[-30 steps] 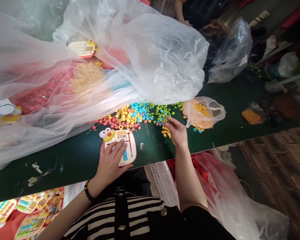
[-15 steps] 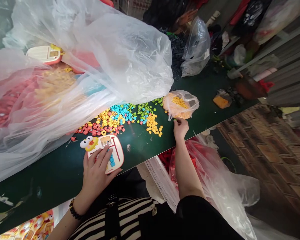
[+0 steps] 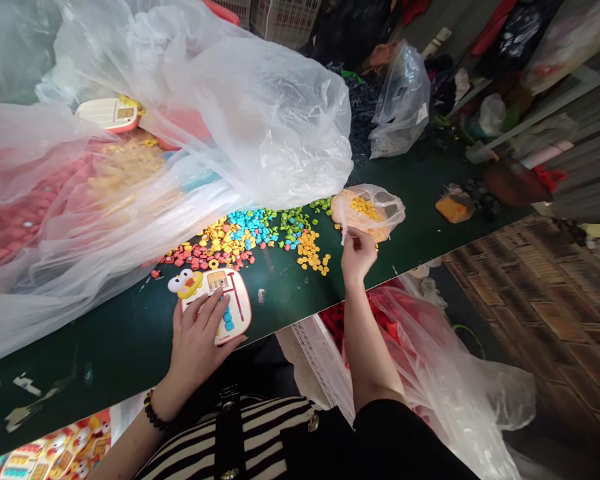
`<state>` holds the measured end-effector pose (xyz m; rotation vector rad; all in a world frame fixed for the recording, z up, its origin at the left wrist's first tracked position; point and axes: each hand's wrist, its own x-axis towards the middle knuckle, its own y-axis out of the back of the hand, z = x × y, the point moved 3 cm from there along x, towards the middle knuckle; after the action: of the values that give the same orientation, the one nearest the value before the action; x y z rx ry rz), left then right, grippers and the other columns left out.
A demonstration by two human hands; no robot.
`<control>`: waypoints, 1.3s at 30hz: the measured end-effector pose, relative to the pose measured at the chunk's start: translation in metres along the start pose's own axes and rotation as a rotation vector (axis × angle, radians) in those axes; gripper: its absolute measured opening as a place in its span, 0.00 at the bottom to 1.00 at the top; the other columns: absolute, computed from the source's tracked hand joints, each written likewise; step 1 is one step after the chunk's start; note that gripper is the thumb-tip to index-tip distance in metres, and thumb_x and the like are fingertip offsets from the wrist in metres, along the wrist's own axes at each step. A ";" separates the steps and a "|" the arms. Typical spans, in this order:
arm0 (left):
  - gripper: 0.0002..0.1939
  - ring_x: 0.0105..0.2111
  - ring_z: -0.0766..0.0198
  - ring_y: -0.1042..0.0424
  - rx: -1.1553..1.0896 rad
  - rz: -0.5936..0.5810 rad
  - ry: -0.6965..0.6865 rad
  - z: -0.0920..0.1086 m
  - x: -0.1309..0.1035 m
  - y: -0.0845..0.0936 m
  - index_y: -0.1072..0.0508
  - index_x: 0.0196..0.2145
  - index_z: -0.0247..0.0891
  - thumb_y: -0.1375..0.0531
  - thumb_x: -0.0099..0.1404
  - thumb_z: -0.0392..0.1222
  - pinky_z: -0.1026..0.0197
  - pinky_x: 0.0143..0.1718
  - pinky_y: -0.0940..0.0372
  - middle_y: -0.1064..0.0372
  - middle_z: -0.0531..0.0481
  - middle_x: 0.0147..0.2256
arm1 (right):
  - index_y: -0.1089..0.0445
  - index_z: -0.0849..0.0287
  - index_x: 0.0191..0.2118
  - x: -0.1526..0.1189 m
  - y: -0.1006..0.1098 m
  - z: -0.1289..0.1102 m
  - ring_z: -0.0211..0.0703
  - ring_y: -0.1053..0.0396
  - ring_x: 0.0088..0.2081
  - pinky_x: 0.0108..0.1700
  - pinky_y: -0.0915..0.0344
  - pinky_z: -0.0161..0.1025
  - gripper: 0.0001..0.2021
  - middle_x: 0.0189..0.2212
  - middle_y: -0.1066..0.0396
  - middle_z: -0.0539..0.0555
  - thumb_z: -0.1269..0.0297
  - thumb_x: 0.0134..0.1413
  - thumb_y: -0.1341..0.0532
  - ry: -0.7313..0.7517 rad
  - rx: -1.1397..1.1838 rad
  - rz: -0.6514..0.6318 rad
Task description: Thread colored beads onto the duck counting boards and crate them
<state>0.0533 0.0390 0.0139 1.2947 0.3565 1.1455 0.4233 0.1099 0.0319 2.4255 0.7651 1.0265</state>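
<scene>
My left hand [image 3: 197, 343] lies over a white toy board [image 3: 239, 300] with a red rim, blue pieces and a yellow big-eyed duck head [image 3: 187, 283]; its fingers are spread on the board's face. To the right, the fingers of my right hand [image 3: 357, 257] are pinched together at the near edge of a clear plastic bag [image 3: 393, 207] holding small yellow pieces [image 3: 365, 208]. Whatever sits between those fingertips is too small to make out. Loose yellow pieces [image 3: 310, 250] lie left of my right hand, beside green, blue and red ones.
Large clear plastic sheeting [image 3: 290, 127] covers the back left, over red and yellow parts. Another clear bag [image 3: 403, 107] stands farther back. Below the table's front edge are a white crate [image 3: 320, 360] and a plastic bag of red parts [image 3: 395, 320].
My right hand has shifted slightly up and left against the bag's near edge. The green piece seen at its fingertips is no longer visible. My left hand remains on the board.
</scene>
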 end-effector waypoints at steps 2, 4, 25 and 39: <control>0.33 0.52 0.46 0.37 -0.012 -0.008 0.018 0.000 0.000 0.000 0.38 0.60 0.39 0.39 0.61 0.53 0.40 0.61 0.55 0.34 0.41 0.57 | 0.24 0.58 0.38 0.015 -0.022 -0.015 0.45 0.29 0.38 0.45 0.32 0.45 0.10 0.37 0.25 0.56 0.65 0.51 0.42 0.047 -0.031 -0.280; 0.32 0.53 0.46 0.36 -0.025 -0.016 0.034 0.000 0.000 0.001 0.37 0.60 0.40 0.39 0.60 0.53 0.40 0.61 0.54 0.35 0.41 0.57 | 0.23 0.57 0.36 0.030 -0.043 -0.024 0.46 0.28 0.38 0.47 0.32 0.47 0.10 0.38 0.24 0.55 0.69 0.47 0.40 0.050 -0.050 -0.449; 0.31 0.55 0.47 0.38 -0.046 -0.070 0.104 0.000 0.007 0.005 0.32 0.54 0.39 0.36 0.56 0.56 0.40 0.63 0.56 0.34 0.42 0.56 | 0.25 0.53 0.45 -0.136 -0.077 -0.159 0.49 0.29 0.49 0.50 0.33 0.46 0.13 0.45 0.23 0.55 0.65 0.63 0.46 0.537 0.102 -0.659; 0.32 0.55 0.47 0.38 -0.067 -0.074 0.096 -0.002 0.005 0.003 0.33 0.56 0.40 0.36 0.57 0.55 0.39 0.63 0.57 0.34 0.43 0.57 | 0.22 0.51 0.39 -0.121 -0.044 -0.148 0.49 0.28 0.49 0.50 0.32 0.48 0.11 0.43 0.23 0.54 0.61 0.61 0.44 0.553 0.166 -0.721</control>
<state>0.0525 0.0432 0.0177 1.1614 0.4299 1.1498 0.2281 0.0898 0.0404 1.7087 1.7933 1.3373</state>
